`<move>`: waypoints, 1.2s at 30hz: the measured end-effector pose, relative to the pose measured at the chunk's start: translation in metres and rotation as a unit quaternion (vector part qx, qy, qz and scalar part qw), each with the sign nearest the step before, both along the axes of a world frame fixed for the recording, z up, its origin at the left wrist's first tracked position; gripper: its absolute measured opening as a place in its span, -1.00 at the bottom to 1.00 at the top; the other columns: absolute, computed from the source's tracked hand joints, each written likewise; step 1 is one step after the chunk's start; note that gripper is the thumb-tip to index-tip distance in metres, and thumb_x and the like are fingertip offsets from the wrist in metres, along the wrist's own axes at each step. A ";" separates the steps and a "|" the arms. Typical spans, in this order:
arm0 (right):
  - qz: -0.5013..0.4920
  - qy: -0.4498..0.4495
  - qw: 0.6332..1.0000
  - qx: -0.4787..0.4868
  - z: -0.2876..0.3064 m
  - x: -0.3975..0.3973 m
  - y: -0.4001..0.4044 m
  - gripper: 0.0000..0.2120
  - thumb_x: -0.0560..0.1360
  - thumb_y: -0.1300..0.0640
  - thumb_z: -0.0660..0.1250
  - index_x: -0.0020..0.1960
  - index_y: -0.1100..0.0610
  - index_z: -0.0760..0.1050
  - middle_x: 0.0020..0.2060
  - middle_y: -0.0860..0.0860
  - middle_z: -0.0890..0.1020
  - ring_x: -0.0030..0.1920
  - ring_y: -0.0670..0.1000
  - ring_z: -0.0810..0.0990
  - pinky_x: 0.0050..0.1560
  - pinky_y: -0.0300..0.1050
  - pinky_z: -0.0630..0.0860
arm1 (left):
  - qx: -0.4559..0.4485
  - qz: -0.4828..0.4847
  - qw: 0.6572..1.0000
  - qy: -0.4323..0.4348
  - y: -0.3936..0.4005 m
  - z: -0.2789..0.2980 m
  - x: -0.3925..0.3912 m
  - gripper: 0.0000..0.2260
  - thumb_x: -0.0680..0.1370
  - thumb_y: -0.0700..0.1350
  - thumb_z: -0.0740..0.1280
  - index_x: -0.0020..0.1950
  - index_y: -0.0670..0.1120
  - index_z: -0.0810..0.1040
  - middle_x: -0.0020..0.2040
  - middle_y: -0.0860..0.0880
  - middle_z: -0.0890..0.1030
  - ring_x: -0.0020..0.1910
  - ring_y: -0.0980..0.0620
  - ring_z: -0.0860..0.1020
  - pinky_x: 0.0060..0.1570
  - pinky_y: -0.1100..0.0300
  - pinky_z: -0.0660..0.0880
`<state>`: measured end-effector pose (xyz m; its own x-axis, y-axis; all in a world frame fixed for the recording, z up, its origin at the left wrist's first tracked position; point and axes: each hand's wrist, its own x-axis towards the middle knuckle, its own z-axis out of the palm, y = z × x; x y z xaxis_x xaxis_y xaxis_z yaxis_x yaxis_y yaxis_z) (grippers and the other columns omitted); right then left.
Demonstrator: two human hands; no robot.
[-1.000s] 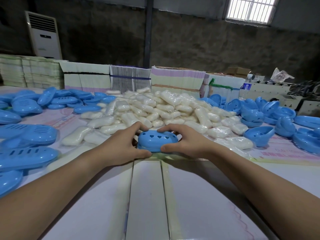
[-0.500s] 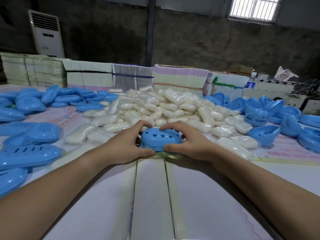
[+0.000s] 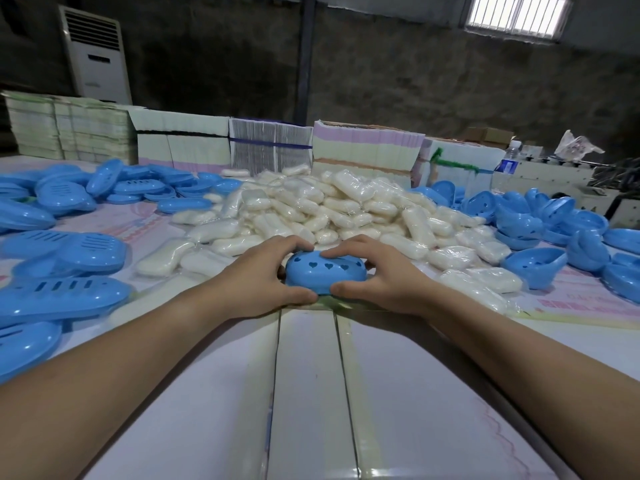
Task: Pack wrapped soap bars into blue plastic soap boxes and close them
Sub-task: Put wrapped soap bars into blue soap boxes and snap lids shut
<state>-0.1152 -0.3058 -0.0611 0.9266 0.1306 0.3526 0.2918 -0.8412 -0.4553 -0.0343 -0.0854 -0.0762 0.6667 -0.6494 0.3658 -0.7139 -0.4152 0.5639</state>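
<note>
One box being pressed closed
Left hand (image 3: 263,275) and right hand (image 3: 377,275) gripped the blue soap box (image 3: 325,273); the heap of wrapped soap bars (image 3: 332,206) remained unpacked.

Dim, seemingly concrete wall (image 3: 415,64), barred window (image 3: 517,13), standing air conditioner (image 3: 95,57).

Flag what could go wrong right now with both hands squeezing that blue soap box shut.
1. The left hand and right hand grip the soap box from both ends; uneven pressure might leave one side unlatched. No seam shows from here.
2. The soap pile lies right behind the box; a loose wrapper could get pinched.
3. The box sits at the carton's far edge and might slide off.
</note>
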 end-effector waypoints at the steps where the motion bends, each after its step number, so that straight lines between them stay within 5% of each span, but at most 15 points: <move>1: -0.002 0.004 1.000 0.003 0.000 0.000 0.000 -0.57 0.41 -0.04 0.51 0.24 -0.26 0.51 0.13 -0.20 0.51 0.13 -0.25 0.45 0.08 -0.34 0.37 | 0.004 0.003 1.000 -0.003 0.000 0.000 0.000 -0.41 0.37 0.07 0.58 0.35 0.16 0.45 0.21 0.15 0.52 0.07 0.16 0.54 0.09 0.19 0.54; 5: -0.006 0.008 1.000 0.008 0.001 0.001 0.000 -0.60 0.42 -0.07 0.49 0.19 -0.35 0.47 0.07 -0.31 0.47 0.10 -0.36 0.41 -0.01 -0.41 0.34 | 0.023 0.013 1.000 -0.015 -0.001 0.000 0.000 -0.38 0.37 0.14 0.56 0.38 0.17 0.42 0.22 0.16 0.52 0.12 0.14 0.53 0.17 0.05 0.54; 9: 0.003 0.010 0.999 -0.038 -0.001 -0.001 0.000 -0.44 0.37 -0.14 0.48 0.34 -0.23 0.43 0.18 -0.18 0.47 0.11 -0.26 0.40 0.10 -0.42 0.29 | 0.030 0.012 0.999 -0.029 0.001 0.000 0.000 -0.40 0.40 0.17 0.52 0.40 0.18 0.41 0.23 0.14 0.54 0.14 0.12 0.52 0.18 0.04 0.53; 16: -0.041 -0.084 0.992 -0.079 0.001 -0.002 -0.002 -0.47 0.34 0.01 0.52 0.28 -0.05 0.50 0.11 -0.13 0.58 0.10 -0.12 0.46 0.16 -0.13 0.42 | 0.021 0.004 1.000 0.002 0.001 0.002 -0.001 -0.58 0.49 0.27 0.38 0.31 0.26 0.41 0.09 0.17 0.60 0.02 0.13 0.58 0.09 0.05 0.55; 23: -0.046 -0.092 0.992 -0.076 0.005 -0.003 -0.002 -0.54 0.33 -0.11 0.48 0.21 -0.11 0.52 0.00 -0.15 0.59 0.02 -0.13 0.47 0.08 -0.05 0.47 | -0.018 0.008 0.998 -0.062 0.001 0.000 0.003 -0.59 0.43 0.02 0.54 0.23 0.15 0.50 0.06 0.18 0.59 0.01 0.17 0.53 0.04 0.03 0.54; 36: -0.037 -0.082 0.993 -0.079 0.003 -0.006 -0.001 -0.53 0.39 -0.10 0.44 0.28 -0.15 0.46 0.06 -0.18 0.57 0.07 -0.15 0.43 0.09 -0.11 0.44 | 0.038 0.039 0.986 -0.160 0.004 0.008 -0.006 -0.63 0.40 0.30 0.45 0.06 0.15 0.48 -0.09 0.22 0.55 -0.08 0.17 0.49 -0.17 0.12 0.48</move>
